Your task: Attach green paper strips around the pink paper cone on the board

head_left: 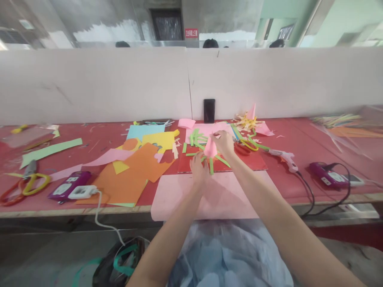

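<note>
A pink paper cone (211, 148) stands upright in front of me, with green paper strips (211, 165) spreading out around its base. My right hand (225, 142) pinches the cone near its tip. At the cone's lower left, my left hand (200, 166) has its fingers closed at the base edge, close to a green strip. More green strips (196, 136) lie in a loose pile just behind. A red board (248, 161) is under the work, and a pink sheet (179, 195) covers the table edge nearest me.
Orange paper (128, 183), yellow paper (160, 139) and scissors (28, 183) lie left. Behind on the right stands another pink cone (251, 111) with yellow fringe; red-and-yellow scissors (249, 146) and a corded glue gun (285, 158) lie nearer. A phone (209, 111) leans against the white partition (119, 83).
</note>
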Demonstrator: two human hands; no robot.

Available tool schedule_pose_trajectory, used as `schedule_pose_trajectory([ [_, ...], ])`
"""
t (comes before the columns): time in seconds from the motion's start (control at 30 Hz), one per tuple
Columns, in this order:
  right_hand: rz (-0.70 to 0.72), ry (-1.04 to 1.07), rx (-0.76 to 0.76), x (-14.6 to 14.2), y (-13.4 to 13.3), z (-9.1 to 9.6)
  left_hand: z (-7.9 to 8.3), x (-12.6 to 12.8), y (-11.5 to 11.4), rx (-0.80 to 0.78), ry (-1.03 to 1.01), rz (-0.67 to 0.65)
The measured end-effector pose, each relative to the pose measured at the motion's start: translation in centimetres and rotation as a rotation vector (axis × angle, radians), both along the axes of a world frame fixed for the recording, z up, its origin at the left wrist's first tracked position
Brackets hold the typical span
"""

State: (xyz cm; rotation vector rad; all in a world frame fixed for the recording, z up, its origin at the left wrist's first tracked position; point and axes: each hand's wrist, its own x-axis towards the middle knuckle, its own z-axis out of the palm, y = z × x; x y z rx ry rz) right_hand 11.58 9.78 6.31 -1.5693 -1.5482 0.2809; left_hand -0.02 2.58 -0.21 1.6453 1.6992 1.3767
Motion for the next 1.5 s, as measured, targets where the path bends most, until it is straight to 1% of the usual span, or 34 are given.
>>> schedule_pose_trajectory([
  [0.1, 0.039, 0.057, 0.006, 1.1, 1.2, 1.1, 0.1, 0.0, -0.2, 0.033, -0.131, 0.001],
  [0.2, 0.094, 0.089, 0.044, 2.6, 2.3, 2.9, 0.4, -0.2, -0.3, 0.097, -0.307, 0.082],
  [0.27, 0.136, 0.107, 0.069, 3.7, 2.6, 4.1, 0.7, -0.5, -0.2, 0.131, -0.451, 0.143],
  [0.33, 0.164, 0.113, 0.092, 4.8, 2.7, 5.1, 0.9, -0.8, 0.0, 0.120, -0.648, 0.151],
  [0.4, 0.194, 0.124, 0.107, 5.6, 2.4, 5.6, 1.0, -1.0, 0.3, 0.058, -0.877, 0.110],
  [0.47, 0.222, 0.136, 0.124, 6.2, 2.1, 5.7, 1.0, -1.0, 0.6, -0.034, -1.067, 0.029],
  [0.57, 0.279, 0.128, 0.180, 6.6, 1.5, 5.4, 1.0, -0.7, 0.8, -0.185, -1.215, -0.160],
  [0.63, 0.342, 0.099, 0.194, 6.5, 0.9, 5.4, 1.0, -0.4, 0.9, -0.295, -1.245, -0.251],
  [0.7, 0.414, 0.068, 0.178, 6.2, 0.3, 5.6, 0.9, -0.3, 0.9, -0.362, -1.262, -0.282],
  [0.8, 0.505, 0.063, 0.151, 5.6, -0.7, 5.9, 0.6, -0.3, 1.0, -0.369, -1.316, -0.317],
  [0.93, 0.580, 0.058, 0.144, 4.8, -1.7, 6.2, 0.3, -0.5, 1.0, -0.369, -1.358, -0.361],
  [1.1, 0.608, 0.019, 0.148, 3.9, -2.6, 6.6, 0.4, -0.6, 0.9, -0.355, -1.356, -0.353],
  [1.23, 0.643, -0.011, 0.123, 3.5, -3.5, 7.2, 0.3, -0.5, 1.2, -0.334, -1.367, -0.294],
  [1.33, 0.663, -0.023, 0.107, 3.1, -4.1, 7.2, 0.1, -0.5, 1.5, -0.330, -1.365, -0.260],
  [1.4, 0.635, -0.032, 0.107, 2.9, -4.0, 7.1, 0.0, -0.5, 1.6, -0.325, -1.348, -0.265],
  [1.5, 0.510, -0.017, 0.147, 3.0, -3.1, 7.3, 0.0, -0.5, 1.4, -0.338, -1.292, -0.286],
])
